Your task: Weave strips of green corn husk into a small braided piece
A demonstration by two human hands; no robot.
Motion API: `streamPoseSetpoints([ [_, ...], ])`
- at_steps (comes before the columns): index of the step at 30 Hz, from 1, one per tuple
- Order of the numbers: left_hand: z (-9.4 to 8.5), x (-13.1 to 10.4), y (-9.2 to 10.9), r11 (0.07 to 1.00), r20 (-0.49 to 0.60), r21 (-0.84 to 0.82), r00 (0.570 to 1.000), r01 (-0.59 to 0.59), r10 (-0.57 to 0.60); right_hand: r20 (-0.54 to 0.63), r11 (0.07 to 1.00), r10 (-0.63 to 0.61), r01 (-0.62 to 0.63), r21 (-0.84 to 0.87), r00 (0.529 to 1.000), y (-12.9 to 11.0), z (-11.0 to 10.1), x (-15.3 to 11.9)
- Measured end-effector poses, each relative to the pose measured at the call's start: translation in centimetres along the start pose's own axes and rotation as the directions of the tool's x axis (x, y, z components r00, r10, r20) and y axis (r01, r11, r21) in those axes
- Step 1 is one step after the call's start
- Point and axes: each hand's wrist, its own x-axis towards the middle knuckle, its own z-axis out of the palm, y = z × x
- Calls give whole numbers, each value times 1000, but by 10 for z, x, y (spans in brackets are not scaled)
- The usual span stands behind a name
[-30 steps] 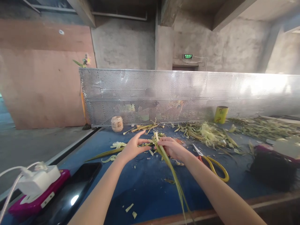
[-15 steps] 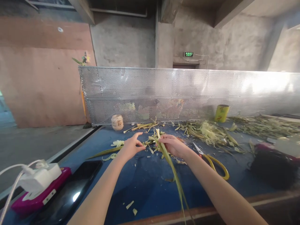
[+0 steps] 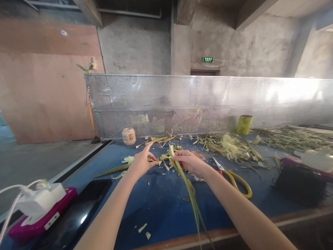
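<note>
My right hand (image 3: 187,161) pinches a bundle of long green leaf strips (image 3: 187,184) near its pale upper end. The strips hang down over the front edge of the blue tabletop. To the left, my left hand (image 3: 142,162) has its thumb and a bent finger together, with the index finger stretched up; whatever sits at the fingertips is too small to make out. Between and behind the hands lies a pile of leaf scraps (image 3: 166,158). A single long green leaf (image 3: 111,170) lies left of my left hand. Yellow-handled scissors (image 3: 235,180) rest right of my right forearm.
A twine-wrapped jar (image 3: 129,136) and a yellow roll (image 3: 244,125) stand by the perforated metal screen (image 3: 145,104). Dried leaves (image 3: 226,147) cover the back right. At left are a black phone (image 3: 78,211) and a magenta power strip (image 3: 44,217) with white plugs. A black object (image 3: 299,184) sits right.
My left hand's thumb and a finger have come together and its index finger points further up. My right hand still grips the leaf strips, whose upper end has shifted slightly left.
</note>
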Motion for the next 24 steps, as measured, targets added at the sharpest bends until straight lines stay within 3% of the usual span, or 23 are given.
streamPoseSetpoints([
  [3, -1, -1, 2, 983, -26, -183, 999, 14, -19, 13, 1000, 2, -1, -20, 1000, 2, -1, 1],
  [6, -2, -1, 2, 972, -42, -232, 998, 33, -44, 13, 999, 3, -3, -32, 1000, 3, -2, 1],
  [12, -6, 0, 4, 991, -117, -112, 991, -75, 61, 13, 998, 1, 0, -55, 1000, 3, -3, 0],
  [17, -10, -3, 16, 981, -270, -24, 946, -190, 177, 20, 998, -7, 8, -54, 1000, 2, -2, 0],
  [22, -9, -4, 18, 988, -312, -6, 939, -153, 144, 15, 999, -19, 20, -40, 1000, 3, -1, 0],
  [24, -8, -3, 15, 985, -300, -80, 946, -153, 122, 19, 999, -33, 34, -31, 999, 3, -1, 1],
])
